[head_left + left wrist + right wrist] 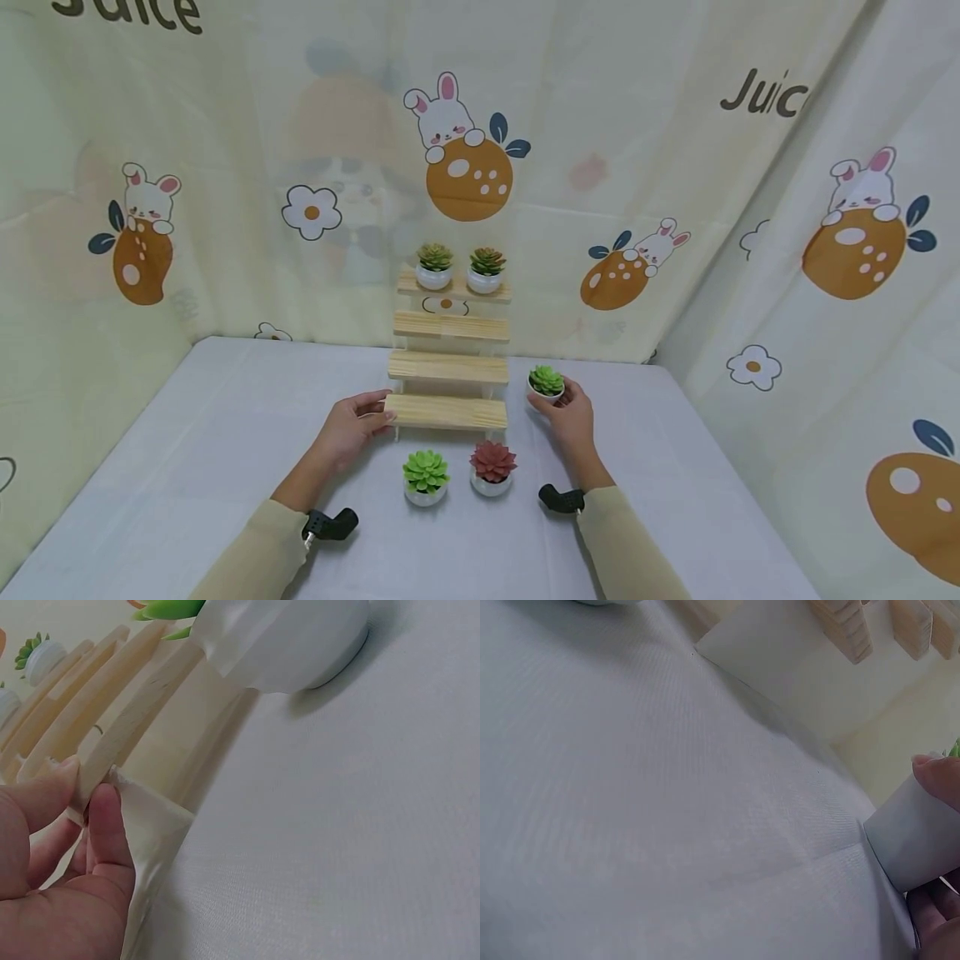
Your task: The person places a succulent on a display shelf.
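A small stepped wooden shelf [447, 411] stands at the back of the table. My left hand [352, 429] pinches the left end of its lowest board [139, 712] between thumb and fingers. To the right of the shelf, my right hand [572, 417] grips a white pot [915, 832] holding a green succulent [546, 381]. In front of the shelf stand a bright green potted succulent [426, 472] and a dark red potted succulent [492, 462], side by side. Two more potted succulents, one green [434, 258] and one green with reddish tips [487, 262], sit on the top board.
A white cloth [645, 492] covers the table. Behind and beside it hang printed curtains [247, 125] with rabbits and fruit. Black straps with small devices [330, 525] are on both wrists, near the sleeve cuffs.
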Demonstrator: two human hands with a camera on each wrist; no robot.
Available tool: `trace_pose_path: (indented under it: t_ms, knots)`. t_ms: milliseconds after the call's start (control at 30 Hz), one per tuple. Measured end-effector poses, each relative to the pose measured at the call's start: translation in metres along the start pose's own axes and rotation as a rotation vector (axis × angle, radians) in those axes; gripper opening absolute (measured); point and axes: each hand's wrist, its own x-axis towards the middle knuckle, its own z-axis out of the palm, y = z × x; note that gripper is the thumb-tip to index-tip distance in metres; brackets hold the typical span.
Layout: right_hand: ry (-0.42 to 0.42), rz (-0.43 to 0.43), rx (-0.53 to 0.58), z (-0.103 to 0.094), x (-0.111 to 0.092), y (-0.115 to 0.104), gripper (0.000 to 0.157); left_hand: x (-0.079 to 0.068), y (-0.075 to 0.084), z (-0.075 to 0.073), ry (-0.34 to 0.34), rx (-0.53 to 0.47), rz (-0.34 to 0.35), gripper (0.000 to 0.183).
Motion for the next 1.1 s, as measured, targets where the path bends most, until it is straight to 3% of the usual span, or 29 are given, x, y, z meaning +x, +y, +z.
trace_pose_path:
  t_ms: [633, 833, 1100]
  knots:
    - [-0.011, 0.002, 0.011, -0.003, -0.009, -0.006, 0.075, 0.003, -0.003, -0.004, 0.008, 0.022, -0.009, 0.049]
    - [-0.019, -0.029, -0.053, -0.011, -0.015, -0.012, 0.079, 0.004, -0.003, -0.003, 0.003, 0.016, -0.010, 0.049]
    - [-0.045, -0.079, -0.043, -0.021, -0.023, -0.023, 0.080, 0.006, -0.005, -0.003, -0.003, 0.018, -0.003, 0.049]
